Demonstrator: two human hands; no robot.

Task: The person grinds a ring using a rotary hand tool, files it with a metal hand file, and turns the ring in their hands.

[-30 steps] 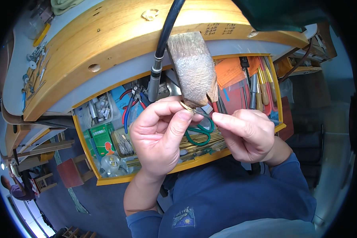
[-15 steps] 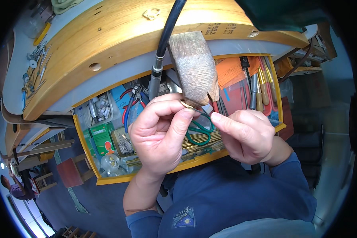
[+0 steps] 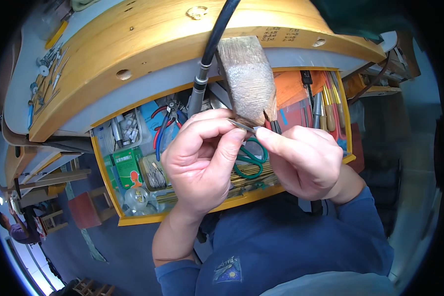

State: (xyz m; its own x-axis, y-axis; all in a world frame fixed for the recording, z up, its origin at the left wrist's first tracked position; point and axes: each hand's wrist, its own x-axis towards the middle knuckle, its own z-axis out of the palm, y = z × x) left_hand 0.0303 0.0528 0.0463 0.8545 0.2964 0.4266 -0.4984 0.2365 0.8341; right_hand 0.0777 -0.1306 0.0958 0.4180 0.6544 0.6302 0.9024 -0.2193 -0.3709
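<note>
At the tip of the worn wooden bench pin (image 3: 245, 79), my left hand (image 3: 198, 163) pinches a small gold piece (image 3: 239, 129), largely covered by fingers. My right hand (image 3: 303, 160) is closed on a thin dark metal tool, apparently a needle file (image 3: 246, 125), which lies across the gold piece. Just below the work, green-handled scissors (image 3: 251, 165) lie in the open drawer. A black hose with a metal handpiece (image 3: 199, 84) hangs left of the bench pin.
The yellow-edged drawer (image 3: 232, 204) holds pliers (image 3: 168, 123), wire, boxes and several tools. The curved wooden bench edge (image 3: 89, 79) carries a ring-shaped piece (image 3: 196, 12). Small tools (image 3: 47, 79) lie at the far left. A person (image 3: 19, 227) works in the background at left.
Both hands have shifted slightly up, the right also leftward, bringing the thin tool further across the gold piece. The whole view has moved slightly.
</note>
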